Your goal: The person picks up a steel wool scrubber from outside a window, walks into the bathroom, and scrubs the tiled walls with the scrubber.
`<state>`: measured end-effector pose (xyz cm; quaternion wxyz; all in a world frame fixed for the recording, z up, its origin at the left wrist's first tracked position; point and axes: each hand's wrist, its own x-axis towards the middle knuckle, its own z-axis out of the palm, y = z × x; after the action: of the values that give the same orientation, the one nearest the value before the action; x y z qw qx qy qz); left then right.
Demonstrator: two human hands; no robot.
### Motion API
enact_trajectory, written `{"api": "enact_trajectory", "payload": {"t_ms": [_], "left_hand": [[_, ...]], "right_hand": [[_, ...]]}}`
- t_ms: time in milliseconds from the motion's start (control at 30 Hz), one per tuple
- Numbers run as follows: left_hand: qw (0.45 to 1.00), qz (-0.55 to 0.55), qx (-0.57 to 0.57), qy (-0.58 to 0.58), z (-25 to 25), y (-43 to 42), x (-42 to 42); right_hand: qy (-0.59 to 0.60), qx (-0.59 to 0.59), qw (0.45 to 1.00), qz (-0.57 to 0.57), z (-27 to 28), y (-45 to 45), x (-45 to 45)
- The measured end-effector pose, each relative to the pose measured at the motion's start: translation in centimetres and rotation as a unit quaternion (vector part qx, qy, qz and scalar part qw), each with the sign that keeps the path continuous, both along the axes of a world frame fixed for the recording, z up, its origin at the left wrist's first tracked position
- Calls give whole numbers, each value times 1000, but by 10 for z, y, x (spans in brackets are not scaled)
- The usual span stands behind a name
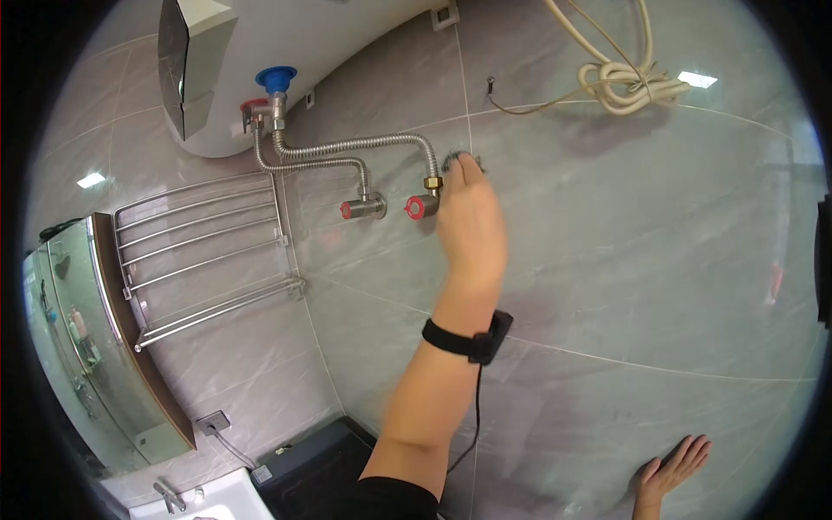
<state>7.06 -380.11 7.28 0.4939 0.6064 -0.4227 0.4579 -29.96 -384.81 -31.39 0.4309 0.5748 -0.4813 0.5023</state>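
My left hand [471,212], with a black band on the wrist, is raised to the grey tiled wall just right of a red-capped valve [421,207]. Its fingers are closed on a dark, wiry scrubber [452,161], which shows at the fingertips and touches the wall. A brass nut and a braided metal hose [373,142] rise from the valve beside the hand. At the lower right, my right hand [676,468] lies against the wall, fingers spread and holding nothing.
A white water heater [286,35] hangs above. Another valve [362,208] is left of the first. Coiled cream cable [628,85] hangs at the upper right. A towel rack [204,230], a mirror cabinet [95,347] and a white sink [230,496] are on the left.
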Motion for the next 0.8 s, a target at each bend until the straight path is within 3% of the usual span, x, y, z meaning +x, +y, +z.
{"api": "enact_trajectory", "payload": {"t_ms": [100, 200, 300, 533, 633, 700, 767, 800], "left_hand": [[981, 72, -139, -115, -35, -24, -5], [992, -12, -90, -87, -5, -12, 4], [997, -27, -61, -49, 25, -7, 1], [904, -192, -123, -361, -38, -20, -102], [974, -127, -21, -188, 37, -7, -85], [968, -174, -55, -169, 37, -10, -114], [909, -268, -189, -256, -2, -63, -163], [902, -239, -93, -348, -38, -35, -204]], "right_hand": [[2, 13, 1000, -2, -1, 5, 0], [2, 11, 1000, -3, 1, 3, -2], [3, 21, 1000, 4, 0, 3, 0], [9, 44, 998, 35, -9, 1, -9], [-12, 52, 997, 47, -9, 2, -3], [-22, 62, 996, 57, -8, 4, -2], [-28, 81, 994, 65, -12, 5, -1], [-29, 90, 993, 71, -11, 5, -1]]}}
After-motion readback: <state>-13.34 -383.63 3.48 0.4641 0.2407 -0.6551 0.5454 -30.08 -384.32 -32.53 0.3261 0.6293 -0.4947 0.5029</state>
